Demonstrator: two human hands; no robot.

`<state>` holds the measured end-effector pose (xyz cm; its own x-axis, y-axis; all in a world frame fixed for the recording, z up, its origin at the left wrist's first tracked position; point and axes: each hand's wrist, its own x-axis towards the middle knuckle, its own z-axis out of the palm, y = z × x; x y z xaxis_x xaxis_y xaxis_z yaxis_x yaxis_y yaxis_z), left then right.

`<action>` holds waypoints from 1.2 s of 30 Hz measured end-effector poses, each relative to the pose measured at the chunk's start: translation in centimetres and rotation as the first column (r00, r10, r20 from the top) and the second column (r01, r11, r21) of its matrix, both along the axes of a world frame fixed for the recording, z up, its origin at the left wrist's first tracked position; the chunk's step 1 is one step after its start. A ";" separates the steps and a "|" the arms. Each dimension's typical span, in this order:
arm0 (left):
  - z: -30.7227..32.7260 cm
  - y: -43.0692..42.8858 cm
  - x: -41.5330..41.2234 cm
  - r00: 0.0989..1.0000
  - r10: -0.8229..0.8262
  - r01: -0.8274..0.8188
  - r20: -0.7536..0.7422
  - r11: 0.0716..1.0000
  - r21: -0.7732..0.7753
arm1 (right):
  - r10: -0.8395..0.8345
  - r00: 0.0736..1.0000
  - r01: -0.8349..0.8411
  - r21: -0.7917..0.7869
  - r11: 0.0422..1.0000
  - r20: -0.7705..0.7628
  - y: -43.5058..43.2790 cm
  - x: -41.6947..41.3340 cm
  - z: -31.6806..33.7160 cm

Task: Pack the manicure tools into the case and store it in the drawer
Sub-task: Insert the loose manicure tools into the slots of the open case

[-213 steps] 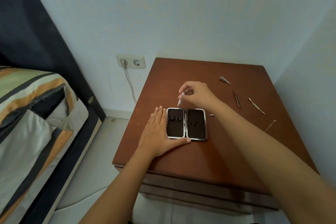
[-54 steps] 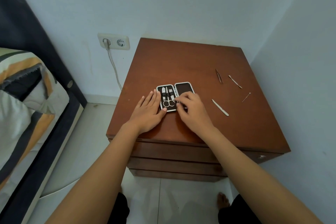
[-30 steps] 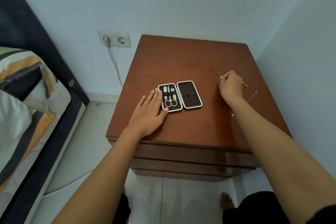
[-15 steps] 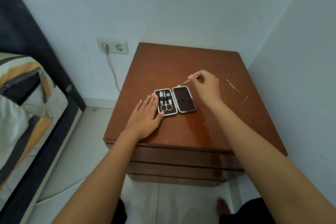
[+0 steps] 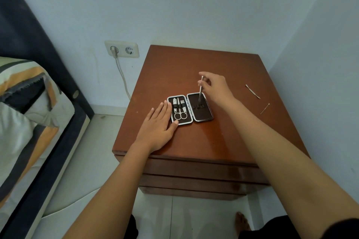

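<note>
A small manicure case [image 5: 204, 117] lies open on the brown nightstand [image 5: 194, 141]. Its left half holds scissors [image 5: 180, 115] and two other metal tools under black loops. My right hand [image 5: 215, 87] pinches a thin metal tool [image 5: 200, 89], held nearly upright with its tip over the top of the case's dark right half. My left hand [image 5: 158, 129] lies flat on the wood, fingers apart, its fingertips touching the case's left edge. Two slim metal tools lie loose at the right: a longer one [image 5: 252, 91] and a short pin-like one [image 5: 264, 108].
The nightstand stands in a corner, with walls behind and to the right. Closed drawer fronts [image 5: 194, 170] show below its top. A wall socket with a plugged cable [image 5: 121, 49] is at the left, and a bed with a striped cover [image 5: 25, 106] further left. A bare foot [image 5: 241, 221] rests on the tiled floor.
My right hand picked a thin tool from the right side of the nightstand and brought it over the case's right half, turning it upright. The left hand stayed beside the case.
</note>
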<state>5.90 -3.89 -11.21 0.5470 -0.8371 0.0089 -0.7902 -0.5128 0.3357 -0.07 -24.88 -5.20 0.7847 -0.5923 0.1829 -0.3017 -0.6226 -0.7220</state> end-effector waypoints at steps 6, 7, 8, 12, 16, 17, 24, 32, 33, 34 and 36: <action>-0.3 0.0 0.0 0.999 0.000 0.000 0.039 1.000 -0.011 | 0.055 0.998 -0.055 0.009 0.998 -0.028 0.5 0.7 -0.2; -0.3 0.0 0.0 0.999 0.001 -0.001 0.041 1.000 -0.015 | 0.056 0.998 -0.055 0.012 0.998 -0.034 0.5 0.7 -0.3; -0.4 0.0 0.0 0.999 0.002 -0.001 0.043 1.000 -0.017 | 0.058 0.997 -0.057 0.013 0.998 -0.045 0.5 0.6 -0.4; -0.5 0.0 0.0 0.999 0.009 -0.007 0.048 1.000 -0.029 | 0.084 0.988 -0.094 -0.072 0.993 -0.126 0.7 0.0 -1.2; -0.5 -0.1 -0.1 0.999 0.016 -0.015 0.037 0.999 -0.038 | 0.089 0.977 -0.126 -0.189 0.974 -0.192 1.6 -1.7 -3.0; -0.4 -0.1 -0.1 0.999 0.017 -0.016 0.039 0.999 -0.035 | 0.097 0.975 -0.135 -0.186 0.973 -0.200 2.0 -2.2 -3.5; -0.4 -0.1 -0.3 0.998 0.035 -0.032 0.059 0.998 -0.047 | 0.113 0.965 -0.168 -0.225 0.960 -0.236 4.1 -4.6 -4.6; -0.6 -0.2 -0.3 0.997 0.052 -0.048 0.058 0.997 -0.067 | 0.083 0.987 -0.112 -0.216 0.970 -0.138 5.7 -6.8 -4.2; -0.6 -0.2 -0.3 0.997 0.052 -0.048 0.059 0.997 -0.066 | 0.065 0.992 -0.090 -0.227 0.970 -0.112 5.9 -7.1 -4.3; -0.6 -0.2 -0.3 0.997 0.052 -0.048 0.060 0.997 -0.064 | 0.051 0.994 -0.073 -0.244 0.967 -0.096 6.1 -7.5 -4.4; -0.7 -0.2 -0.3 0.997 0.053 -0.049 0.063 0.997 -0.067 | 0.038 0.996 -0.060 -0.273 0.960 -0.087 6.4 -8.0 -4.6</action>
